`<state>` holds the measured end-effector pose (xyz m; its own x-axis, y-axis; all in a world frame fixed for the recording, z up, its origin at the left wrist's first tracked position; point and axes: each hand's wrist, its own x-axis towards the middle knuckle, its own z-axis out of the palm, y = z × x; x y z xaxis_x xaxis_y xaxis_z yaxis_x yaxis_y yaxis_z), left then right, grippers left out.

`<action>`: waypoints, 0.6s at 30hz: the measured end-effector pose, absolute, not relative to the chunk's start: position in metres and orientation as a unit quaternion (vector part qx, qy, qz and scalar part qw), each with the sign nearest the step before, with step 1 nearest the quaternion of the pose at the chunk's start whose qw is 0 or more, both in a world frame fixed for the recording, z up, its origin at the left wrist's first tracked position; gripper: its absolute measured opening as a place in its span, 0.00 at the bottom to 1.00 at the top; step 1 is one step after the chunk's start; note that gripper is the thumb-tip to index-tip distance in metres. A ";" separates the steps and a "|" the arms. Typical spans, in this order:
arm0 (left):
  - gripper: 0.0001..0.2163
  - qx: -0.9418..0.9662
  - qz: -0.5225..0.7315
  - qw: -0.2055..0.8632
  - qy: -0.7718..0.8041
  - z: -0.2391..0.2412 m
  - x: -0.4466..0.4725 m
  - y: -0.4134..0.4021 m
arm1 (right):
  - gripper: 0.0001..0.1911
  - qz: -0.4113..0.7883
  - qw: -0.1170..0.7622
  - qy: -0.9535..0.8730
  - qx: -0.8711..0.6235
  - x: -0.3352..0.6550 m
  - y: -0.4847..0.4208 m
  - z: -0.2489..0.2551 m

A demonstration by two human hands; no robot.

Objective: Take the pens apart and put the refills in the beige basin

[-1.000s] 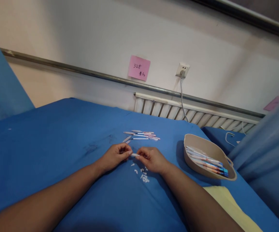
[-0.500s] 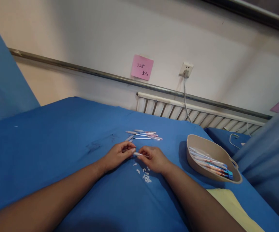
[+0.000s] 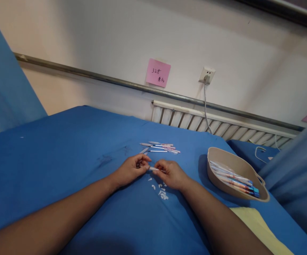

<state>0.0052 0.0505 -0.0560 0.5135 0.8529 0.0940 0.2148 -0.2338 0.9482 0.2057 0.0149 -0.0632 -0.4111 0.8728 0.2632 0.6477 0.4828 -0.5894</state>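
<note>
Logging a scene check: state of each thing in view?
Left hand: pinching the pen piece
Right hand: pinching the pen piece
Pen piece: held between both hands
Pen parts: lying loose, grouped
White scraps: scattered, some bunched
Basket: upright, uncovered
Pens: lying in the basket
Plug: plugged in
Pink note: stuck up, handwritten
Yellow cloth: partly hidden by the right arm

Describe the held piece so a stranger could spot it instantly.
Find the blue cloth, then the left hand and right hand nearly meeting. The slim whitish piece bridges them: unlike the pen parts beyond and white scraps nearer, it's held.
</note>
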 end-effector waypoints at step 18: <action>0.14 0.720 0.311 0.502 0.364 -0.057 0.005 0.050 | 0.08 0.166 0.247 -0.842 -0.450 0.204 0.013 -0.058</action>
